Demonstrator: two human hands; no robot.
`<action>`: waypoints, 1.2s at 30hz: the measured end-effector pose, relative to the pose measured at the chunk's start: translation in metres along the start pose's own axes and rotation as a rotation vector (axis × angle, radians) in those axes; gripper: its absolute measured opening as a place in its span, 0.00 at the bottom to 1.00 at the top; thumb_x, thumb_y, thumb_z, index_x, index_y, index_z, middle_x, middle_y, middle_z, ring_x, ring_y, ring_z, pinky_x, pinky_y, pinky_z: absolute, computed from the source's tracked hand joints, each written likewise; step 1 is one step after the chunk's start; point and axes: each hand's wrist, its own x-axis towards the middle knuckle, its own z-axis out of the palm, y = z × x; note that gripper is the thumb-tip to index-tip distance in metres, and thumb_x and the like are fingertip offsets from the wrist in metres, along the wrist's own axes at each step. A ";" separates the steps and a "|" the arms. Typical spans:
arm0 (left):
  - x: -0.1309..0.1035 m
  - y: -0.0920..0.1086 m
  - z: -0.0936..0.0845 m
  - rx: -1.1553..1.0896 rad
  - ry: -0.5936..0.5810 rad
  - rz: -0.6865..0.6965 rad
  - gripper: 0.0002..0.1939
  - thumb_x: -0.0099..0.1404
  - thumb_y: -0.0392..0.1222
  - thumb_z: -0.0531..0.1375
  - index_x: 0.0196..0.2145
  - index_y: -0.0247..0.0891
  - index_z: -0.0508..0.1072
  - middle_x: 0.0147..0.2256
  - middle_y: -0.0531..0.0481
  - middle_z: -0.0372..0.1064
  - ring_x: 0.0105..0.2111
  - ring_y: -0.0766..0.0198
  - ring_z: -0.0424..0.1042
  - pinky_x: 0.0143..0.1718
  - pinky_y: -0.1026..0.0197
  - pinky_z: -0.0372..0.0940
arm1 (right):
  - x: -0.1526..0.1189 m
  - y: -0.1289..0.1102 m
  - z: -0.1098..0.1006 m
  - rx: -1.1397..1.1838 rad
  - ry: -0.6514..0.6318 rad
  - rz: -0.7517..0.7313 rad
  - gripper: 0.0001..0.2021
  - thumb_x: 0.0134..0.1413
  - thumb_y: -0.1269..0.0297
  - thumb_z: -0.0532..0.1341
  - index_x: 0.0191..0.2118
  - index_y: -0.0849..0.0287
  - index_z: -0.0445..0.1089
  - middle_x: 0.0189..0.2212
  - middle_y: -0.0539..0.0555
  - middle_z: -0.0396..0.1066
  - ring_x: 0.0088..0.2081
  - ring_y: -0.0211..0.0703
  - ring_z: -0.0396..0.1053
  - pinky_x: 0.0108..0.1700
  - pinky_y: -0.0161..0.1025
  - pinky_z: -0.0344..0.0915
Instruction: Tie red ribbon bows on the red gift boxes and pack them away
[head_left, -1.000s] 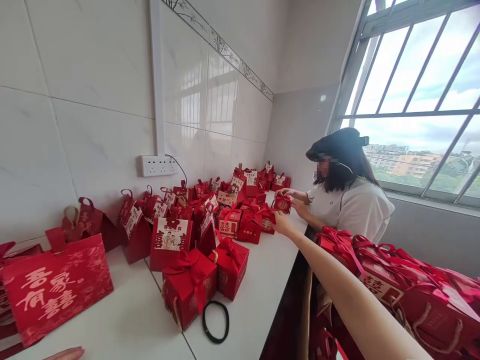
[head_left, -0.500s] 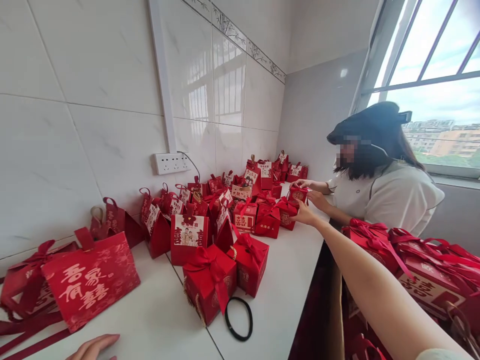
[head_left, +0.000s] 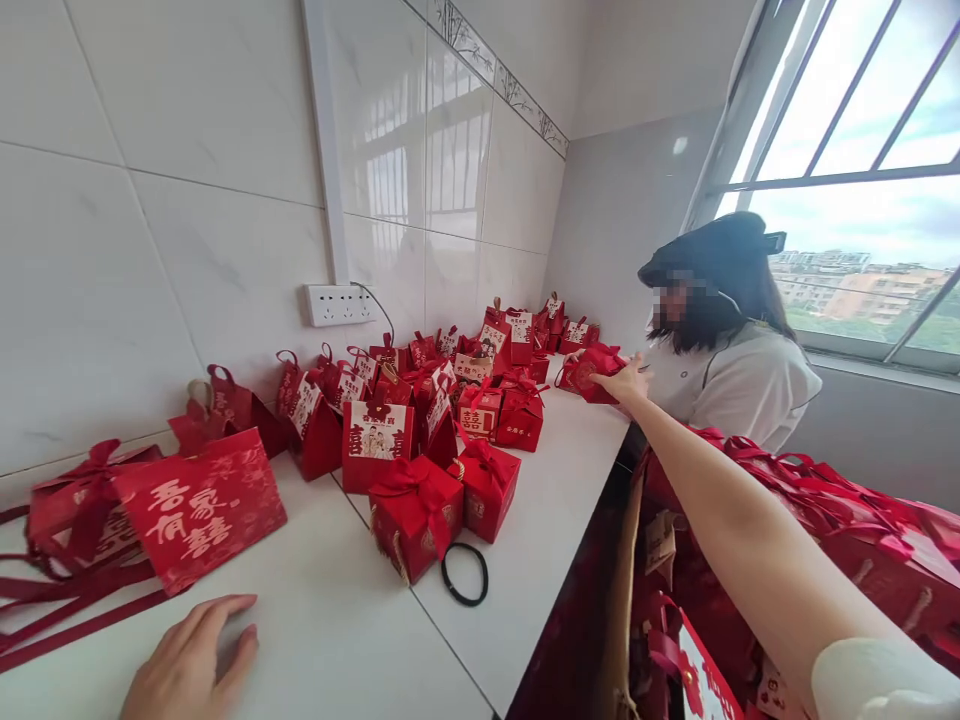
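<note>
My right hand (head_left: 621, 382) reaches to the far right part of the white table (head_left: 525, 560), its fingers around the near side of a red gift box (head_left: 589, 375). A co-worker's hand is close by, mostly hidden behind my hand and the box. My left hand (head_left: 196, 655) is at the lower left over the tabletop, holding nothing, thumb and fingers apart. Just above it leans a red box with pale characters (head_left: 206, 510). Two ribboned red boxes, one in front (head_left: 416, 515) and one beside it (head_left: 491, 490), stand mid-table near a black elastic ring (head_left: 465, 575).
Many red gift boxes (head_left: 377, 445) line the tiled wall below a power strip (head_left: 339, 305). A person in a dark cap (head_left: 709, 250) is at the far right. Under my right arm, an open carton (head_left: 626, 600) holds more red boxes. Long red ribbons (head_left: 82, 625) trail at the left.
My right hand and a red box have moved farther from the ribboned boxes, toward the co-worker. My left hand has come further into view. The whole view has shifted slightly.
</note>
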 end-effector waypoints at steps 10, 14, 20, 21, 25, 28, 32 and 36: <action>-0.009 0.054 -0.034 -0.254 -0.026 -0.083 0.15 0.57 0.48 0.49 0.36 0.40 0.69 0.38 0.45 0.70 0.42 0.53 0.69 0.45 0.49 0.65 | -0.198 -0.119 -0.019 0.391 -0.137 -1.166 0.47 0.40 0.57 0.66 0.63 0.53 0.38 0.54 0.63 0.47 0.54 0.60 0.57 0.49 0.56 0.64; -0.020 0.064 -0.049 -0.498 0.217 -0.205 0.15 0.61 0.50 0.49 0.38 0.39 0.67 0.42 0.45 0.68 0.44 0.56 0.68 0.45 0.52 0.64 | -0.270 -0.156 -0.032 0.489 -0.199 -1.362 0.45 0.42 0.58 0.66 0.62 0.52 0.40 0.55 0.64 0.47 0.53 0.61 0.58 0.41 0.54 0.70; -0.042 0.052 -0.076 -0.633 0.250 -0.242 0.16 0.61 0.51 0.50 0.41 0.39 0.65 0.44 0.44 0.67 0.45 0.56 0.66 0.45 0.53 0.63 | -0.333 -0.196 -0.023 0.660 -0.370 -1.537 0.49 0.41 0.66 0.67 0.63 0.50 0.35 0.56 0.64 0.46 0.56 0.60 0.56 0.45 0.51 0.70; -0.046 0.046 -0.081 -0.640 0.243 -0.253 0.16 0.60 0.51 0.50 0.40 0.39 0.66 0.43 0.44 0.67 0.44 0.56 0.67 0.45 0.53 0.63 | -0.342 -0.199 -0.016 0.662 -0.425 -1.551 0.49 0.41 0.67 0.66 0.64 0.49 0.35 0.57 0.63 0.45 0.56 0.59 0.56 0.44 0.51 0.70; -0.053 0.020 -0.097 -0.669 0.316 -0.344 0.18 0.59 0.52 0.48 0.40 0.40 0.66 0.44 0.44 0.67 0.44 0.54 0.67 0.44 0.51 0.63 | -0.380 -0.207 0.027 0.672 -0.645 -1.486 0.50 0.41 0.70 0.66 0.64 0.46 0.33 0.59 0.63 0.40 0.57 0.60 0.55 0.45 0.53 0.69; -0.050 0.008 -0.103 -0.692 0.431 -0.388 0.21 0.59 0.56 0.46 0.40 0.39 0.67 0.44 0.44 0.67 0.46 0.53 0.66 0.46 0.51 0.62 | -0.405 -0.214 0.058 0.761 -0.782 -1.409 0.51 0.39 0.71 0.66 0.63 0.46 0.33 0.59 0.62 0.42 0.60 0.58 0.49 0.54 0.57 0.61; -0.044 0.004 -0.103 -0.760 0.495 -0.359 0.27 0.58 0.64 0.45 0.37 0.38 0.67 0.41 0.42 0.68 0.46 0.52 0.67 0.46 0.52 0.62 | -0.429 -0.223 0.080 0.894 -0.907 -1.328 0.49 0.39 0.73 0.64 0.64 0.47 0.35 0.59 0.60 0.43 0.62 0.55 0.45 0.56 0.57 0.58; -0.044 0.007 -0.101 -0.797 0.475 -0.342 0.29 0.58 0.66 0.45 0.38 0.38 0.67 0.42 0.43 0.67 0.46 0.52 0.66 0.43 0.54 0.64 | -0.436 -0.225 0.085 0.959 -0.972 -1.340 0.48 0.39 0.74 0.61 0.64 0.49 0.35 0.63 0.59 0.39 0.64 0.54 0.38 0.58 0.56 0.54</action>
